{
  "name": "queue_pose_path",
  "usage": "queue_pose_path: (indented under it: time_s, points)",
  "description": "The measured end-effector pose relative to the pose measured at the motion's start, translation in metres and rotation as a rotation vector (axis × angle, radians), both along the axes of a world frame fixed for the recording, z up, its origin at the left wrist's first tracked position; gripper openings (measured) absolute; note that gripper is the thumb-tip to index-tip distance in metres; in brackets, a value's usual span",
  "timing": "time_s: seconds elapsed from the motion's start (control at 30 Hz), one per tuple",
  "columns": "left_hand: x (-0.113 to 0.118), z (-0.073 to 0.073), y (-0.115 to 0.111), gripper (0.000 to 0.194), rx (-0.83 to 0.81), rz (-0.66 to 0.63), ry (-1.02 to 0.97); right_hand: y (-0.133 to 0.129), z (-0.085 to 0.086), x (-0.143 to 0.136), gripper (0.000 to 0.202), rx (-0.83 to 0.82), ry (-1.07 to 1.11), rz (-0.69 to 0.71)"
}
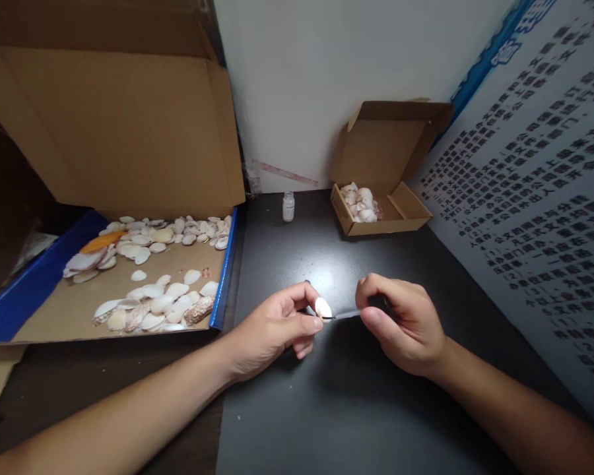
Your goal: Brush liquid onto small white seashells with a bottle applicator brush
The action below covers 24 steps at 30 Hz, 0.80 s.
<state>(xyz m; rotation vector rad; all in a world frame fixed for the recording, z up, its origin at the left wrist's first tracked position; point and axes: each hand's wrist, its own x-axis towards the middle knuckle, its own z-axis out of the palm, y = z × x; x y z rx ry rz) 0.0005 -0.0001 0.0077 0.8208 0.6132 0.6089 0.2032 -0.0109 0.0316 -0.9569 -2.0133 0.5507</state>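
Between thumb and fingers, my left hand (282, 323) pinches a small white shell (323, 308) above the dark mat. My right hand (400, 323) is closed around the dark handle of a thin tool (347, 315), whose shaft points left. The tool's dark tip reaches the lower edge of the shell beside my left thumb. Part of the handle is hidden inside my right fist.
An open box (219, 270) with blue sides holds rows of shells on the left. A small bottle (288, 207) stands near the wall. Farther right sits a small open cardboard box (386, 227) with white shells, beside a printed panel (525, 198).
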Motion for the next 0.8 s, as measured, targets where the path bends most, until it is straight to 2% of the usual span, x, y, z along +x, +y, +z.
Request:
queue_pose_path:
  time_s: [0.1,0.37,0.8]
  points:
    - [0.0002,-0.0004,0.0001,0.025,0.007,-0.004,0.003,0.0012,-0.0014,0.0001,0.027,0.006,-0.03,-0.003]
    - [-0.0007,-0.0011,0.0006,0.027,0.023,-0.012,0.013,0.002,-0.0019,0.0007,0.028,-0.016,-0.058,-0.138]
    - [-0.0008,-0.0022,-0.0004,0.028,0.089,-0.05,0.076,0.0014,-0.0019,0.0003,0.026,0.009,-0.045,-0.124]
